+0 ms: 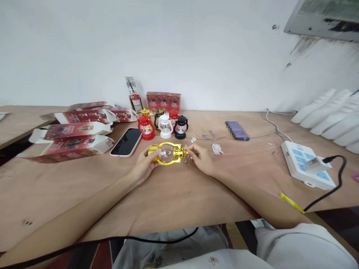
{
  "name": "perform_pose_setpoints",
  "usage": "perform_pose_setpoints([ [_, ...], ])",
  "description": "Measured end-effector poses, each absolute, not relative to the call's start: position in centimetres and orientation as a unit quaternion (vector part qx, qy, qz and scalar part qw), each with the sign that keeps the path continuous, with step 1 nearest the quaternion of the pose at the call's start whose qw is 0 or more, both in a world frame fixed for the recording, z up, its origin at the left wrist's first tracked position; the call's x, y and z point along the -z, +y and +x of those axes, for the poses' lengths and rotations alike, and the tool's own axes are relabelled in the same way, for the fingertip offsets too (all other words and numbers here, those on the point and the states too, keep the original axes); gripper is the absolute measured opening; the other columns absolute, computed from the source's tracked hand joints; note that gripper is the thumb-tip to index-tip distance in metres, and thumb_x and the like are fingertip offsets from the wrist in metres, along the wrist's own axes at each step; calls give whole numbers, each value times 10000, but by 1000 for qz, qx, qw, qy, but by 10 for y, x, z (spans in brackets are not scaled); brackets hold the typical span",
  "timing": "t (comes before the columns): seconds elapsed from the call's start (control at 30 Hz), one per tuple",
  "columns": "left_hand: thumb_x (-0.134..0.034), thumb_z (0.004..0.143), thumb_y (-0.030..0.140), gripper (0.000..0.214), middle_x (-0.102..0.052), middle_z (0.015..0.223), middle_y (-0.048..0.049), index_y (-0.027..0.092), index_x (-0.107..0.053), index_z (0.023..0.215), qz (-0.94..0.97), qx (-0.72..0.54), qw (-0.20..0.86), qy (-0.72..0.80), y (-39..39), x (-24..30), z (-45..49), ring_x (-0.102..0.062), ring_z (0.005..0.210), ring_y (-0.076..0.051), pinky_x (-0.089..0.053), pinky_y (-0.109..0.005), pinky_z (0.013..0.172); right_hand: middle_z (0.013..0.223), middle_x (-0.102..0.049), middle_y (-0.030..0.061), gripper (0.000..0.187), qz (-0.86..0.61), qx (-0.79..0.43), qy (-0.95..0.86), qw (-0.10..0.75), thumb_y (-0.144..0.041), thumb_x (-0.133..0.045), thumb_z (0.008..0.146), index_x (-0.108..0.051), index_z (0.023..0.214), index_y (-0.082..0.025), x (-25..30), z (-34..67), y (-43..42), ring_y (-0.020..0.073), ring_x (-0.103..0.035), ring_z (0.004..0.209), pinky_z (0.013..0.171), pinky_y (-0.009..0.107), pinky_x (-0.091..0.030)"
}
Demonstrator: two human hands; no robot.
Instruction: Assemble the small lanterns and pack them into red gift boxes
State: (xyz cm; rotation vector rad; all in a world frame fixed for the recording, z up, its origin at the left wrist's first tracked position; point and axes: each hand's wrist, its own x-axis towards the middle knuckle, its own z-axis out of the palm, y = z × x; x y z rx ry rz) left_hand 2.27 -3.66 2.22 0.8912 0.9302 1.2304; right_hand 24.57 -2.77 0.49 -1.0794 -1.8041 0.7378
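Note:
A gold mini lantern [167, 153] with a clear globe lies sideways in the air above the wooden table. My left hand [146, 163] is closed around its base, thumb on top. At the other end, my right hand [201, 158] pinches the lantern's tip; any small part between those fingertips is hidden. Small metal bits [188, 158] lie just under the lantern's top. Behind it stand more mini lanterns: a red one [146, 127], a white one [165, 126], a black one [181, 127] and others partly covered.
Red printed boxes [75, 136] lie open at left, beside a phone [126, 142]. Small red boxes [163, 102] and a bottle [135, 101] stand by the wall. Metal pieces [209, 135], white pieces [217, 149] and another phone [237, 130] lie right, then a power strip [307, 164].

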Motion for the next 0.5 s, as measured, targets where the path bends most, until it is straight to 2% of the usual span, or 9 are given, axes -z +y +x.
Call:
perform_pose_setpoints([
  [0.17, -805, 616, 340, 367, -670, 859, -13, 166, -625, 884, 403, -541, 623, 396, -35, -20, 21, -668, 798, -169, -593, -325, 720, 670, -577, -11, 143, -447, -226, -746, 438, -287, -434, 904, -543, 854, -209, -12, 246, -29, 132, -520, 582, 585, 256, -385],
  [0.3, -815, 597, 330, 374, -641, 820, 6, 166, -616, 868, 393, -547, 619, 404, -34, -21, 21, -653, 757, -154, -587, -314, 700, 735, -621, 12, 119, -456, -176, -768, 413, -243, -422, 894, -536, 895, -210, -12, 251, -26, 144, -543, 598, 594, 269, -389],
  [0.5, -844, 530, 315, 452, -602, 880, 21, 190, -581, 875, 414, -540, 579, 449, -39, -27, 27, -617, 777, -146, -564, -269, 632, 828, -668, 81, 172, -479, 16, -794, 373, -232, -407, 904, -563, 969, -200, -8, 262, -14, 214, -609, 741, 664, 313, -416],
])
